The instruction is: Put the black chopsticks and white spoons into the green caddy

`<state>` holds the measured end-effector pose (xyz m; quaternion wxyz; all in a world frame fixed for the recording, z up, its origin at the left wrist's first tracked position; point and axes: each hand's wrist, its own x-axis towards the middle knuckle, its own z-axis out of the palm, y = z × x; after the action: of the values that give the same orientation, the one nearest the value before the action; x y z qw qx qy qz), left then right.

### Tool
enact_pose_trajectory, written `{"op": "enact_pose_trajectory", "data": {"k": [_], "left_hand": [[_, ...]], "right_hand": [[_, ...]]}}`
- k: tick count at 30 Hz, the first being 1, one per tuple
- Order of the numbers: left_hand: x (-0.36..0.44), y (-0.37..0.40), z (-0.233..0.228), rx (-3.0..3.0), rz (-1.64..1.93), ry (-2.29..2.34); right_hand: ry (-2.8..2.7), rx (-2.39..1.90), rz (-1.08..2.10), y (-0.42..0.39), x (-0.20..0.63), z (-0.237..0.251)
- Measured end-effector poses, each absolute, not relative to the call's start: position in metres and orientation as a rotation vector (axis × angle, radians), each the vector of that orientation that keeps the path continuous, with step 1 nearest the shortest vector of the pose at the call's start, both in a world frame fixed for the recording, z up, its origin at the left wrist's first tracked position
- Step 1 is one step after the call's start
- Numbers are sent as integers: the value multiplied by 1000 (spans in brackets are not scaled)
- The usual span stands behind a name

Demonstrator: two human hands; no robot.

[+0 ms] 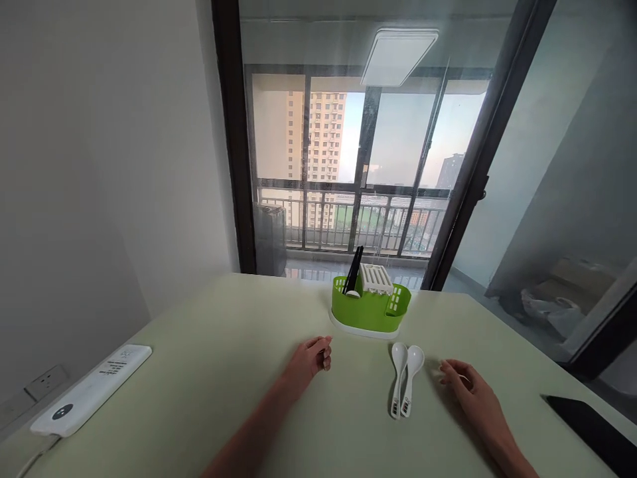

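Observation:
My left hand (309, 362) rests over the table just in front of the green caddy, its fingers curled in and nothing visible in them. My right hand (472, 398) is to the right of the spoons, fingers loosely bent with a gap between thumb and fingers, holding nothing. Between the hands lie two white spoons, a left one (399, 378) and a right one (411, 378), side by side, bowls pointing away from me and dark marks on their handles. The green cutlery caddy (363, 312) has a white base and a white slotted piece (377, 278). Black chopsticks (353, 269) lean in its left part.
A white power strip (94, 388) with a cable lies along the table's left edge. At the right edge is a flat black object (592, 425). The pale green table (223, 398) ends just behind the caddy, before a dark-framed glass door (233, 153).

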<state>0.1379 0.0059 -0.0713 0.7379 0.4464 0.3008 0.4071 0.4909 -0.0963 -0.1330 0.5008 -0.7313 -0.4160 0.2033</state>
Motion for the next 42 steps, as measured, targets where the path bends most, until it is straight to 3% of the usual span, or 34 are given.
{"op": "enact_pose_trajectory", "data": {"k": [20, 42], "left_hand": [[140, 1, -63, 1026, 878, 669], [139, 1, -69, 1086, 853, 688]], "right_hand": [[-1476, -1629, 382, -75, 485, -146], [-814, -1781, 530, -91, 483, -122]]}}
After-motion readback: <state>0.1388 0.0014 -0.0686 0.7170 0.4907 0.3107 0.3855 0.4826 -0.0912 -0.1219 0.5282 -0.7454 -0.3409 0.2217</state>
